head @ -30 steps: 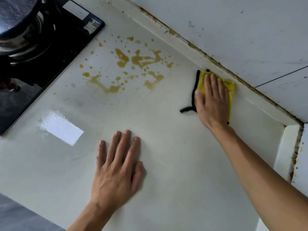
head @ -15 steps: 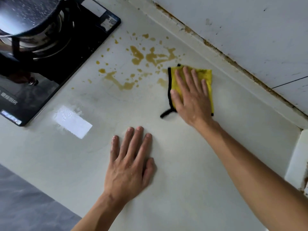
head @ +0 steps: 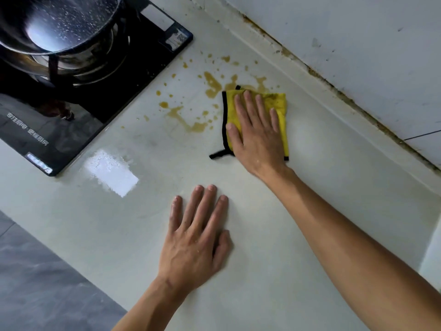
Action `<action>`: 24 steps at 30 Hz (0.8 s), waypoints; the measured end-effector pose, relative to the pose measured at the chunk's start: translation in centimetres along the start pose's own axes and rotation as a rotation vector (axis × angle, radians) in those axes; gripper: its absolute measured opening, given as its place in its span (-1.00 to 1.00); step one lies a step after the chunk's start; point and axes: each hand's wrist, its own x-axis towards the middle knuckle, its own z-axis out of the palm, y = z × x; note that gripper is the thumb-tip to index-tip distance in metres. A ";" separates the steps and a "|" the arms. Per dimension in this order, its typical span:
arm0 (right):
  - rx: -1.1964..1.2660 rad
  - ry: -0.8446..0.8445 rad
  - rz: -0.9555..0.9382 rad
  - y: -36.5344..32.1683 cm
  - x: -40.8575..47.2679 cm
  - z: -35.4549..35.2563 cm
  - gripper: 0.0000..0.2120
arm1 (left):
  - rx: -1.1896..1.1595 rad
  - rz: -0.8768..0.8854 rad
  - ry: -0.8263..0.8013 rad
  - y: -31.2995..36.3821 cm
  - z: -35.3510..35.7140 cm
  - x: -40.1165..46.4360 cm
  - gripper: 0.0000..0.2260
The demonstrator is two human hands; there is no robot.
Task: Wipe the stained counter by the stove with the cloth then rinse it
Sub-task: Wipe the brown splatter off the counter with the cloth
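Observation:
A folded yellow cloth with black edging lies flat on the pale counter, covering the right edge of a brown splattered stain. My right hand presses on the cloth with straight fingers. Nearer to me, my left hand rests flat on the counter with fingers spread, holding nothing. The stain's blobs and drops spread left of the cloth toward the black stove.
A dark pan sits on the stove's burner at the upper left. A grimy seam runs along the white tiled wall behind the counter. The counter's front edge drops to a grey floor at the lower left.
My right hand slid the cloth left from beside the wall onto the right part of the stain, and some blobs are now under it. My left hand stayed flat on the counter.

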 end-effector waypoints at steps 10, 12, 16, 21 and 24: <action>-0.006 -0.001 -0.007 1.9 3.3 0.1 -0.36 | -0.013 -0.011 0.020 0.0 0.0 0.0 -0.41; 0.004 0.023 0.031 1.1 4.1 0.0 -0.36 | -0.010 -0.010 0.020 0.0 0.2 0.0 -0.41; -0.048 -0.014 -0.166 3.6 -3.0 0.8 -0.37 | -0.010 -0.002 0.015 0.0 0.2 -0.1 -0.41; -0.013 -0.004 0.062 7.2 2.0 -0.6 -0.35 | -0.011 -0.008 0.009 0.2 0.4 -0.1 -0.39; 0.014 0.051 0.177 3.3 7.3 -0.4 -0.34 | -0.008 -0.007 0.013 0.2 0.4 0.0 -0.40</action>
